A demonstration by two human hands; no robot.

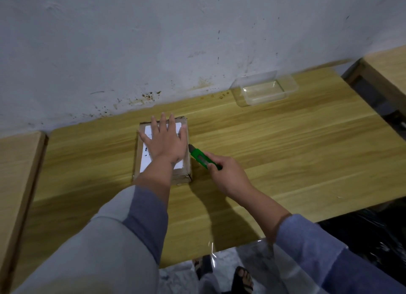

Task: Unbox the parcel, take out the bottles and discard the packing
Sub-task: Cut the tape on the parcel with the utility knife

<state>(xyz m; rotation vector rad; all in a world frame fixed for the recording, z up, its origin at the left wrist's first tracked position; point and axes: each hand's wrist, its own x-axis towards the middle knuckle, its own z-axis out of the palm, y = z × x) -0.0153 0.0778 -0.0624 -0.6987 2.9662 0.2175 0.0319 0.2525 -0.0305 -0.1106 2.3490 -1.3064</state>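
Note:
A small brown cardboard parcel [184, 171] with a white label lies flat on the wooden table [285, 151], wrapped in clear tape. My left hand [165, 141] presses flat on its top, fingers spread. My right hand [228, 175] grips a green utility knife [201, 157] just right of the parcel. The knife's tip touches the parcel's right edge near the middle. The bottles are hidden inside the parcel.
A clear plastic container [264, 89] stands at the back right by the stained wall. Other wooden tabletops adjoin at the left [15, 172] and far right [386, 67]. A black plastic bag [373, 227] lies below the table's right end. My sandalled feet show under the near edge.

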